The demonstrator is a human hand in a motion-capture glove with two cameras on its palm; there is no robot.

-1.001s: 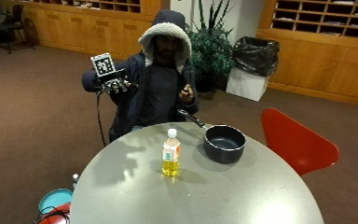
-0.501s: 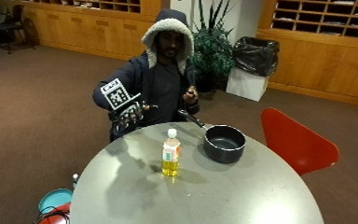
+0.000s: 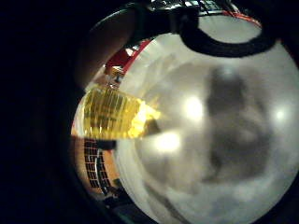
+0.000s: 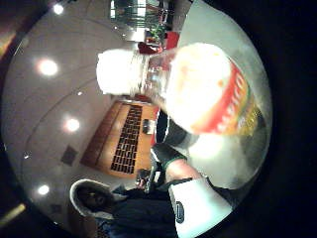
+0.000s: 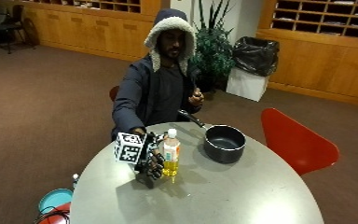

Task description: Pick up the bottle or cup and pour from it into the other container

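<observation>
Standing upright on the round grey table (image 5: 241,196), a little left of centre in the outside view: the bottle (image 5: 171,158), white cap on, yellow liquid filling only its lower part. Reaching in from the left of the frame, right against the bottle's side: the gloved right hand (image 5: 149,163), fingers hanging down beside the label and seeming to be starting to wrap it, though hard to tell whether actually gripping yet. Filling much of the thumb side palm view: the same bottle (image 4: 208,89), cap and red-banded label very close to the palm; showing in the little finger side view, the yellow lower part (image 3: 112,114) beside the table top. Sitting just right of the bottle, apart from it, toward the centre of the frame: the dark pot (image 5: 223,142), handle pointing toward the person. Judging progress: reaching nearly finished, grasp not yet clearly made. Remaining, apparently: lifting, uncapping, carrying over to the pot, tilting and pouring.
</observation>
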